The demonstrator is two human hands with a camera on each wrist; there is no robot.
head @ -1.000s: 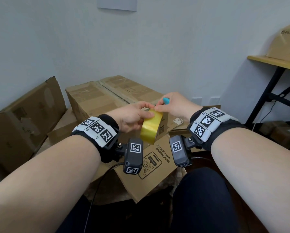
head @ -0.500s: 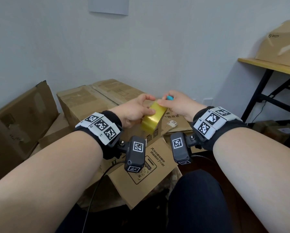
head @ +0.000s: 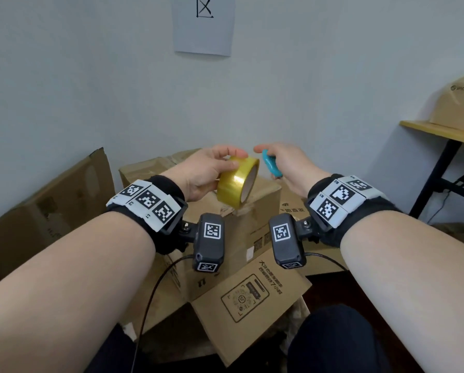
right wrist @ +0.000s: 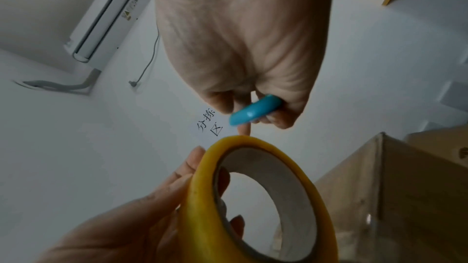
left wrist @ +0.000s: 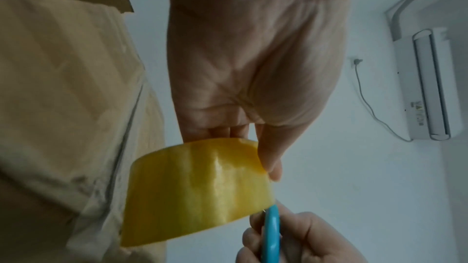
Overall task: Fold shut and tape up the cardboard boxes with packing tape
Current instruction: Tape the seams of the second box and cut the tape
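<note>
**Inspector:** State of the left hand (head: pixel 198 175)?

**Assistant:** Curled round the roll of yellow packing tape (head: pixel 237 183). The thumb lies on the outer band and the fingers (right wrist: pixel 182 169) reach over the rim, with some tips inside the white core. The roll is held in the air, tilted, its open side facing the right hand (head: pixel 290 168).

**Inspector:** And the right hand?

**Assistant:** It grips a small blue plastic tool (head: pixel 271 162) between thumb and curled fingers. What kind of tool it is cannot be told. In the head view the hand and tool sit just beside the roll, apart from it. In the left wrist view the blue tool's tip (left wrist: pixel 272 233) lies at the roll's edge; contact cannot be confirmed.

**Inspector:** The boxes?

**Assistant:** A closed cardboard box (head: pixel 252 227) stands directly under and behind the roll. A printed flap (head: pixel 252 297) juts out below the wrists. A further carton (head: pixel 47 211) leans at the left wall. Another box (head: pixel 459 103) sits on the surface (head: pixel 441 130) at far right.

**Inspector:** Anything else?

**Assistant:** A paper sign (head: pixel 203 24) on the wall, and a wall air conditioner (left wrist: pixel 428 85) in both wrist views.
</note>
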